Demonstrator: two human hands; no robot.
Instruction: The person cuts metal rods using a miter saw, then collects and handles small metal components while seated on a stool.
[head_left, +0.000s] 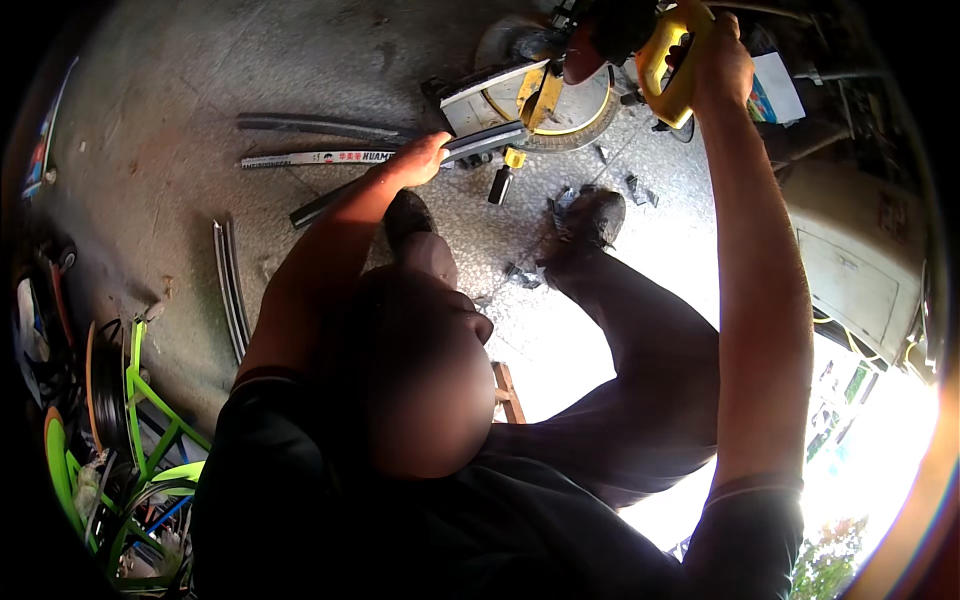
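Note:
A mitre saw [568, 118] with a round base and a yellow arm stands on the floor at the far side. My right hand [724, 72] is closed round its yellow handle [656, 75], which is raised at the upper right. On the left, my left hand [416, 163] grips a long dark profile strip [490, 141] with a pale printed face. The strip's right end lies across the saw base, close to the fence [492, 97]. The saw's blade is hard to make out in the dark head. A black-and-yellow knob [506, 178] sticks out in front of the base.
Other strips [320, 122] lie to the left, and one strip [230, 290] lies nearer me. Black offcuts [525, 276] are scattered around my shoes. Green frames and wheel-like parts [140, 430] crowd the lower left. A pale cabinet [855, 285] stands at right.

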